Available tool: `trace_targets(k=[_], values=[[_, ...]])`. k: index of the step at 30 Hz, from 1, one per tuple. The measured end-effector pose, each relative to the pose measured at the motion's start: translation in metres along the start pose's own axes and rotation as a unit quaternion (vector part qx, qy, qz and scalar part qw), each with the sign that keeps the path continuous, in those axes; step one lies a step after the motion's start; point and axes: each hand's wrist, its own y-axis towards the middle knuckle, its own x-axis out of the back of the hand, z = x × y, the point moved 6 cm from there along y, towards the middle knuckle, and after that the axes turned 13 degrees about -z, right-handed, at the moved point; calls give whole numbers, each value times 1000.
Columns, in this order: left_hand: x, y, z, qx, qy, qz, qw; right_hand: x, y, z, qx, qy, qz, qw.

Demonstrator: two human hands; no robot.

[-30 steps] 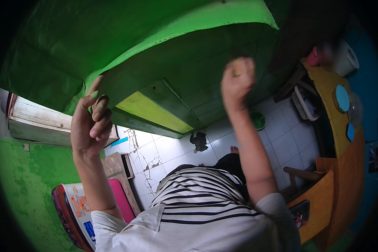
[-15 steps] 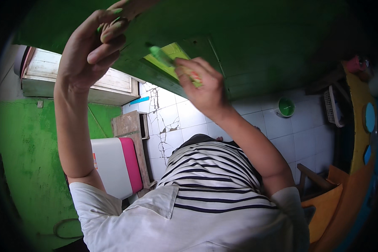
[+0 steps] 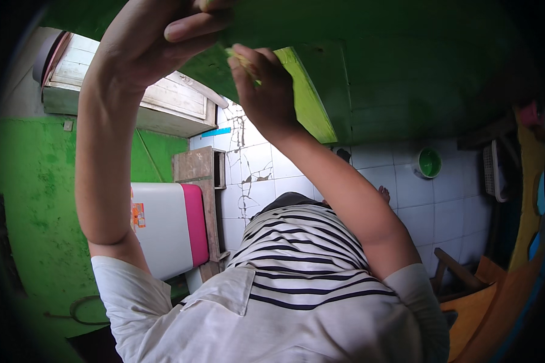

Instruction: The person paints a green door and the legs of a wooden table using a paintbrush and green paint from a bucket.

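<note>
My left hand (image 3: 151,42) is raised at the top edge, fingers curled near the dark green panel (image 3: 406,72); their tips are partly out of view and what they grip, if anything, is hidden. Just right of it my right hand (image 3: 263,88) is closed round a yellow-handled brush (image 3: 246,60), its head mostly hidden. A yellow-green rectangle (image 3: 309,103) on the green surface lies behind my right hand. A bucket with green paint (image 3: 429,162) stands on the tiled floor to the right.
A white and pink appliance (image 3: 163,230) and wooden bench (image 3: 191,163) are at left, below a white wooden ledge (image 3: 60,100). On the right are a basket (image 3: 493,169), yellow tabletop (image 3: 524,236) and orange wooden furniture (image 3: 475,308). Cracked tiles (image 3: 254,166) cover the floor.
Both hands have moved upward in the picture, my right hand also leftward, closer to my left. The brush head, green half a second ago, is now mostly hidden. The view has shifted.
</note>
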Motion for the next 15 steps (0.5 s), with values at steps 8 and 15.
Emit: trace_targets(k=[8, 15], values=[[0, 4, 1, -3, -14, 31, 999, -26, -17, -7, -41, 22, 85, 995], [-7, -3, 8, -62, 34, -66, 995, 30, 4, 2, -51, -20, -11, 998]])
